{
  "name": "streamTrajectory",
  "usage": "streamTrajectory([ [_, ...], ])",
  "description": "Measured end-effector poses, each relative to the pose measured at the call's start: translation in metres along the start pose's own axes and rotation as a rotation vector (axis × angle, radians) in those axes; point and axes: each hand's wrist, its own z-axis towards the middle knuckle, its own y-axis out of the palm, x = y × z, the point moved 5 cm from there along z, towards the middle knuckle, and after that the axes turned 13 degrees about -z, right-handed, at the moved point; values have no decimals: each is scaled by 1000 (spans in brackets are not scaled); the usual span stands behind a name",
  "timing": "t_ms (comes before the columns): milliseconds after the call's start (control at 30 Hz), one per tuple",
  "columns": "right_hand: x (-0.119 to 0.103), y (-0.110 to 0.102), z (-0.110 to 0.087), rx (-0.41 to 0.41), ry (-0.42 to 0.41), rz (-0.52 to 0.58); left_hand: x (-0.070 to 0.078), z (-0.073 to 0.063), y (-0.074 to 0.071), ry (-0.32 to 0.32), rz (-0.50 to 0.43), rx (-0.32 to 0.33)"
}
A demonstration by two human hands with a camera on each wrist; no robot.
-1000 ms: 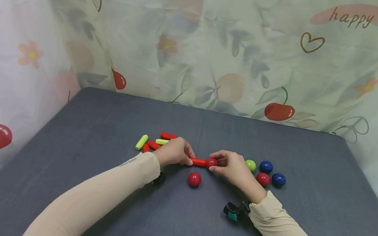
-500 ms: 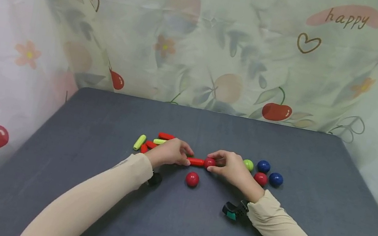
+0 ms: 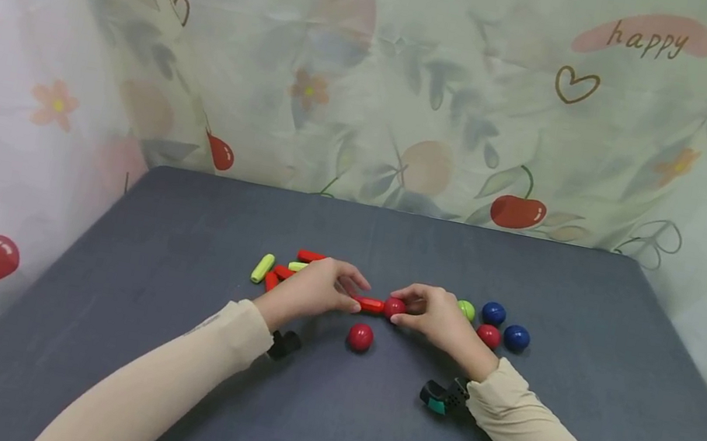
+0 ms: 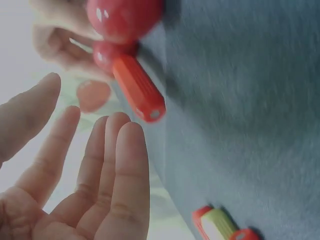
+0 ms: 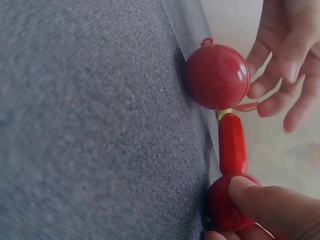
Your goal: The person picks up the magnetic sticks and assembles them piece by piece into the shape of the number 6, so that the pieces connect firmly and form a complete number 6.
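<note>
My right hand [image 3: 442,319] pinches a glossy red ball [image 3: 394,307] between thumb and fingers. A red ridged stick, like a short handle [image 3: 371,305], lies end-on against that ball, the two in one line. In the right wrist view the thumb [image 5: 242,185] presses on the ball where it meets the handle. My left hand [image 3: 315,293] is by the handle's other end; its fingers are extended and apart from it in the left wrist view. Nearer the front lies a second red ball [image 3: 360,338], with a small loop on it in the right wrist view.
Left of the left hand lie several handles, red [image 3: 310,256] and yellow-green [image 3: 263,268], some partly hidden. To the right are a green ball [image 3: 467,310], two blue balls [image 3: 516,338] and a red ball [image 3: 488,336]. Grey cloth [image 3: 317,427] covers the table; a patterned curtain [image 3: 384,84] hangs behind.
My left hand has let go of the handle and its fingers have spread. Its wrist has drawn slightly left and toward me. The right hand keeps its pinch on the ball.
</note>
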Motion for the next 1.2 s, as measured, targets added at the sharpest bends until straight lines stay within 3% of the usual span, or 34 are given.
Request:
streamTrajectory([
  [167,1,0,-1,-2,-5,7,1,-8,13,27,57,-49],
  [500,0,-1,1,-5,-5,23,-6,-8,28,-9,110,-101],
  [933,1,0,0,-12,-3,31,-12,-7,30,10,92,-111],
  [1200,1,-1,0,-15,7,40,-14,-10,25,-10,57,-67],
])
